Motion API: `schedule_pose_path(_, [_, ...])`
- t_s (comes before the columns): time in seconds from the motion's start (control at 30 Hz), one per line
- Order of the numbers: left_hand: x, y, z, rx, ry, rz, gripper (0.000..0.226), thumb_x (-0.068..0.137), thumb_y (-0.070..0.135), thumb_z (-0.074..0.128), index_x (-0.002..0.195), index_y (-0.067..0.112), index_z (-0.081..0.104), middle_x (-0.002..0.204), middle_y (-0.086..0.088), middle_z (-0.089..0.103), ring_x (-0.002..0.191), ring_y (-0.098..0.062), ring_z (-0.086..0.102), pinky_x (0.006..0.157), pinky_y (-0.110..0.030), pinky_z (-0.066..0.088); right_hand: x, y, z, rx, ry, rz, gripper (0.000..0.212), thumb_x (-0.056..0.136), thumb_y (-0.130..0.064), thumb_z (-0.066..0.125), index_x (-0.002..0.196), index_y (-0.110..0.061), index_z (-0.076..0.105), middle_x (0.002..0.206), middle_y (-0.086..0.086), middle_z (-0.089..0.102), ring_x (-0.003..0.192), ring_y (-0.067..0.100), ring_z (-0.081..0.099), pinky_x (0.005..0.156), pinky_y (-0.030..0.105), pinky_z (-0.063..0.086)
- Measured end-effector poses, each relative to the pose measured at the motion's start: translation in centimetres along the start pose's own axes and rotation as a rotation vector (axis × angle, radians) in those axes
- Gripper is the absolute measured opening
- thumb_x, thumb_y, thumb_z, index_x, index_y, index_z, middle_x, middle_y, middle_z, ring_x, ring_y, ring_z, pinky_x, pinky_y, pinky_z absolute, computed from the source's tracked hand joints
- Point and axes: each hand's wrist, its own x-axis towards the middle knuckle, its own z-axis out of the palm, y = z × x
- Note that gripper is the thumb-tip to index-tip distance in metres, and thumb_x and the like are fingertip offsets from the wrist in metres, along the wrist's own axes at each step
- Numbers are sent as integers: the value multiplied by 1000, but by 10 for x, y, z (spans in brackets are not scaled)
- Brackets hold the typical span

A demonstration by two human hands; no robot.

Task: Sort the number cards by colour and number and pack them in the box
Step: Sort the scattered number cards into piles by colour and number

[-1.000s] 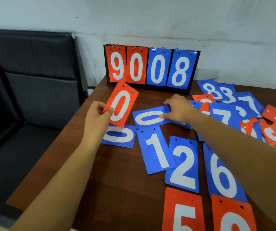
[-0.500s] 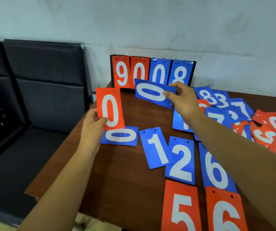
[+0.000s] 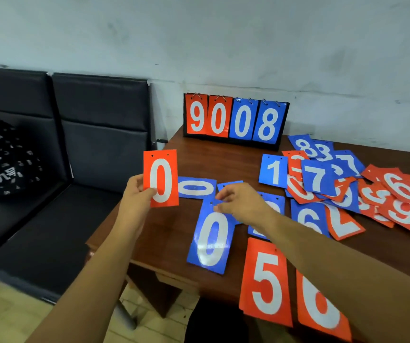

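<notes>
My left hand pinches a red 0 card by its lower left edge and holds it upright above the table's left edge. My right hand grips the top of a blue 0 card, which hangs down over the table. Another blue 0 card lies sideways on the table between my hands. Loose blue and red number cards lie scattered to the right. A red 5 card and a red 6 card lie at the front edge. No box is in view.
A black flip scoreboard reading 9008 stands at the back of the brown wooden table against the wall. Black padded seats stand to the left, with a dark patterned bag on one.
My right hand has brought the blue 0 card down from near the scoreboard and turned it upright in front of me. My left hand has kept the red 0 card, now raised slightly.
</notes>
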Motion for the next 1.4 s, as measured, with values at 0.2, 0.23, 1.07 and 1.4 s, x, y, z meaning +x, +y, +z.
schedule_pose_path(0.2, [-17,-17,-19,-15,0,-27,40,97,13,58,135,22,47,121,4,58,107,-17,58,82,-32,51,27,6,53,-193,127,-77,13,85,-15,70,95,-10,64,95,4,64,82,16,57,68,26,42])
schedule_pose_path(0.23, [-19,-20,-20,-21,-1,-36,39,97,14,58,134,22,47,121,4,59,108,-17,59,84,-34,51,33,8,58,-207,153,-66,13,86,-15,69,97,-10,62,100,5,64,86,18,58,70,28,44])
schedule_pose_path(1.07, [-2,-39,39,1107,-321,170,48,76,47,79,96,14,50,100,-1,58,94,-21,54,87,-33,45,15,39,-17,321,248,80,37,94,-22,61,130,-13,56,121,4,66,91,15,66,74,28,55])
schedule_pose_path(1.4, [58,17,36,677,-387,273,30,92,22,67,120,20,54,114,2,62,107,-16,59,76,-24,41,12,45,-25,235,237,104,41,92,-23,64,132,-16,53,125,3,64,100,15,67,66,18,52])
